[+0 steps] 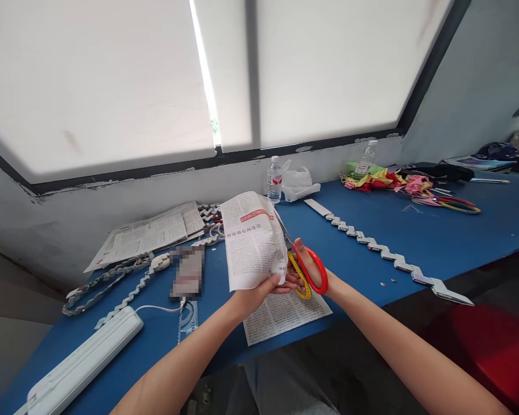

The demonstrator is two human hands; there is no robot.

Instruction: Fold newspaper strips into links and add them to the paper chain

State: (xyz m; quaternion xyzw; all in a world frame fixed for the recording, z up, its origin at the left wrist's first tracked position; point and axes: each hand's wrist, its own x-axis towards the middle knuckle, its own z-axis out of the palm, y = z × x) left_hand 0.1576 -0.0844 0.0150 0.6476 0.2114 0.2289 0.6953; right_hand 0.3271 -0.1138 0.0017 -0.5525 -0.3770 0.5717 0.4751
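Note:
A sheet of newspaper is held up over the table by my left hand, its thumb pressed on the lower right corner. My right hand grips scissors with one red and one yellow handle loop. The scissor blades point up and away along the right edge of the sheet, partly hidden behind it. Beneath my hands another newspaper piece lies flat by the table's front edge. To the right stretches a folded-paper zigzag strip.
Stacked newspapers, more zigzag strips, a phone, a ruler and a long white case are on the left. A water bottle and plastic bag stand behind. Colourful paper and another pair of scissors lie right.

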